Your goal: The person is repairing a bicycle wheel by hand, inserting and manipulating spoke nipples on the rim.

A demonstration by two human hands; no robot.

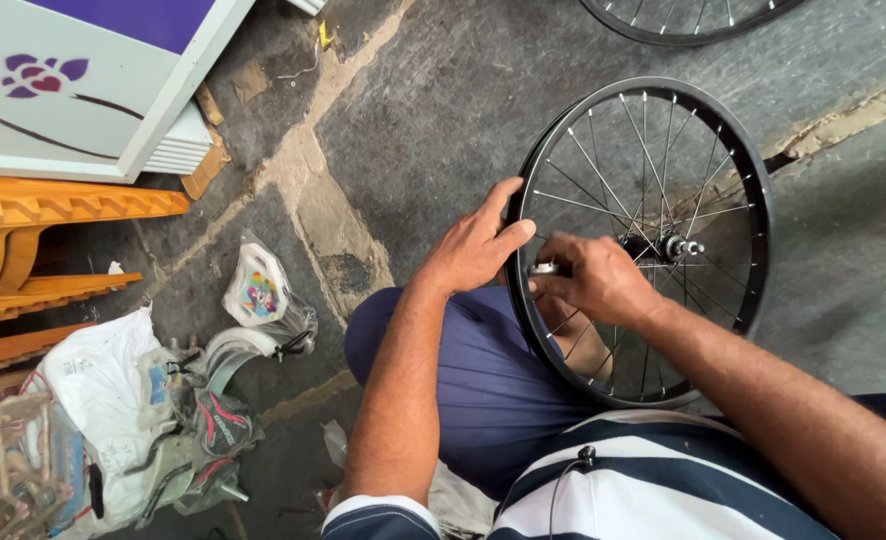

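Observation:
A black bicycle wheel rim (pixel 753 200) with thin silver spokes and a metal hub (pixel 678 246) stands upright against my knee. My left hand (pixel 475 245) grips the rim's left edge, thumb and fingers wrapped over it. My right hand (pixel 595 278) reaches through the spokes and pinches a small silver tool (pixel 543 268) at the rim next to my left thumb. My blue-clad thigh (pixel 463 370) is under both arms.
A second wheel (pixel 683 20) lies at the top edge on the stone floor. Orange wooden pieces (pixel 23 230) and a white painted panel (pixel 73 90) sit at left. Plastic bags (pixel 258 290) with parts and black-red pieces (pixel 218 420) lie at lower left.

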